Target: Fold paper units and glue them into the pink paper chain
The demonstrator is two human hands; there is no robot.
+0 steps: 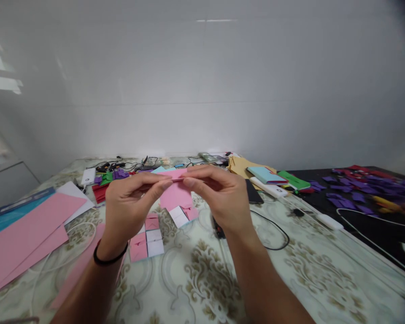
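A small pink paper piece (178, 179), seen nearly edge-on, is raised above the table between my two hands. My left hand (131, 202) pinches its left end between thumb and fingers. The right end is pinched the same way by my right hand (222, 193). Behind and below lies a larger pink sheet (175, 196). Folded pink and white squares (146, 238) sit together on the patterned cloth, right of my left wrist, which wears a black band. Another white folded square (178, 217) rests beside a pink one near the middle.
Large pink sheets (30, 234) and a blue packet (20, 211) lie at the left. Cables and small tools line the back. Yellow envelopes (245, 167), a white power bank (269, 187) and a black cable are on the right. Purple pieces (357, 186) cover a black table.
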